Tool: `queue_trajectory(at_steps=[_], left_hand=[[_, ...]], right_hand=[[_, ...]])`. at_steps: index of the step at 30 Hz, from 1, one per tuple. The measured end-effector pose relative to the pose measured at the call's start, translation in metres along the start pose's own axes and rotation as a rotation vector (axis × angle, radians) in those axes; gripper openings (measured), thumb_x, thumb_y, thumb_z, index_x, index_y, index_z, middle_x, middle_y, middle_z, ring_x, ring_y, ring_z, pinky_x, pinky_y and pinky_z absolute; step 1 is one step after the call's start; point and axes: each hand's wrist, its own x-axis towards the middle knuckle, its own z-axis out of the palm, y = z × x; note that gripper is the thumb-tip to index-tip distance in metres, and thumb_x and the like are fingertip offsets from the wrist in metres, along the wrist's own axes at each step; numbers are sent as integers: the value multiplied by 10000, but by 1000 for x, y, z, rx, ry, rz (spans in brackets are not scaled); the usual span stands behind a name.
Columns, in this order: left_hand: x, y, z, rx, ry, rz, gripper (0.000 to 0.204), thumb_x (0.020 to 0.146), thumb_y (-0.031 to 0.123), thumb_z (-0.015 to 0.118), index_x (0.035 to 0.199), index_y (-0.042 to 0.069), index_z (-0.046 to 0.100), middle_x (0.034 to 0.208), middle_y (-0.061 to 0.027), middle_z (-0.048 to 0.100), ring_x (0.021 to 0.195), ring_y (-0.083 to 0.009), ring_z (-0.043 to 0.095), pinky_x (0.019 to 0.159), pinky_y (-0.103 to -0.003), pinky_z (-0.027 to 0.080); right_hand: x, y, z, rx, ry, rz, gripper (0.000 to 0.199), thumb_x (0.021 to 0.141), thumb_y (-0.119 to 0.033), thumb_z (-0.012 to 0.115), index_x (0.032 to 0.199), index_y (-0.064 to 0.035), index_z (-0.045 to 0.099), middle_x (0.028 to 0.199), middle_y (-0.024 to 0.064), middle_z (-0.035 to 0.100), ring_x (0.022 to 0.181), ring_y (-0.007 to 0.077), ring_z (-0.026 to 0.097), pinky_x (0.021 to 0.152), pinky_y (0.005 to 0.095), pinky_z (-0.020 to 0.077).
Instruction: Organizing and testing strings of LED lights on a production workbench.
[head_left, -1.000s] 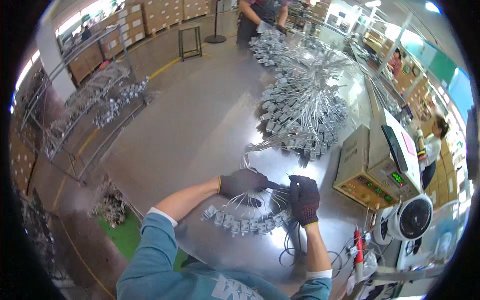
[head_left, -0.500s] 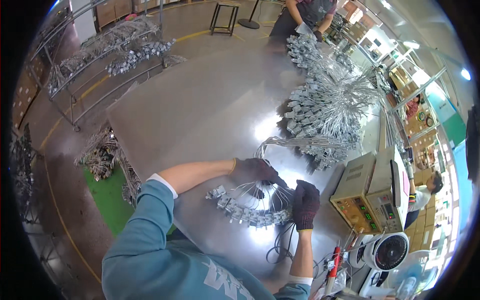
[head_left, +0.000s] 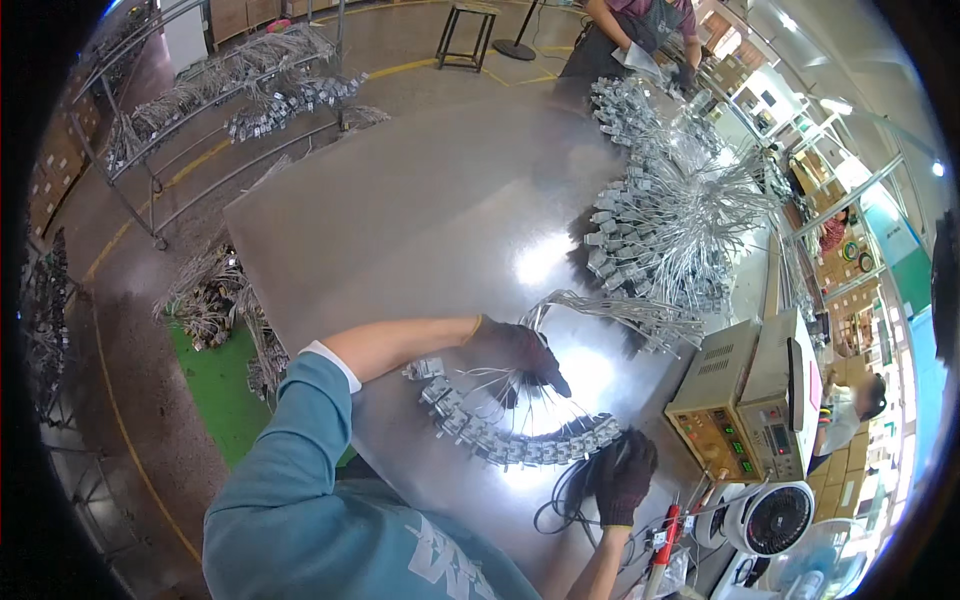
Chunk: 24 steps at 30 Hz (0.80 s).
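Observation:
My left hand (head_left: 518, 358), in a dark knit glove, is closed round the gathered grey wires (head_left: 545, 312) of a cable bundle. From under it the wires fan toward me to a curved row of silvery-grey plug connectors (head_left: 510, 447) on the metal table. My right hand (head_left: 626, 477), also gloved, is just past the right end of that row, beside a loop of black cable (head_left: 560, 505). Its fingers are dark and blurred, so what they hold, if anything, cannot be made out.
A large heap of grey cables with connectors (head_left: 665, 215) covers the table's right side. Two bench instruments (head_left: 745, 410), a small fan (head_left: 775, 515) and a red-handled tool (head_left: 664, 540) are at the near right. Another person (head_left: 630, 40) works at the far end.
My right hand has left the wires and moved toward me and right, past the row's end. The connectors now spread in a longer arc. My left hand stays on the bundle.

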Motion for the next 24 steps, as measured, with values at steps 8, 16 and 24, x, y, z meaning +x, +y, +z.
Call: queue_trajectory(at_steps=[8, 16, 24], left_hand=[[3, 25, -15, 171, -57, 32, 910, 888, 514, 878, 1666, 193, 534, 1302, -185, 724, 1177, -401, 685, 1062, -523, 529], [4, 38, -19, 257, -33, 10, 894, 825, 230, 966, 1627, 172, 575, 1156, -103, 714, 1048, -290, 703, 971, -443, 584], [3, 26, -20, 141, -71, 8, 859, 876, 418, 903, 1632, 176, 574, 1218, -138, 714, 1114, -341, 694, 999, -478, 562]], right_hand=[[-7, -30, -5, -47, -4, 160, 591, 1027, -296, 672, 1567, -68, 599, 1337, 245, 704, 1259, 449, 636, 1101, 549, 512], [13, -53, -24, -174, -223, 176, 351, 950, -255, 729, 1281, -137, 720, 1157, 187, 703, 1075, 434, 679, 903, 558, 582], [-10, -54, -21, -3, -166, 287, 279, 967, -262, 762, 1192, -98, 738, 1180, 209, 713, 1058, 425, 699, 925, 533, 581]])
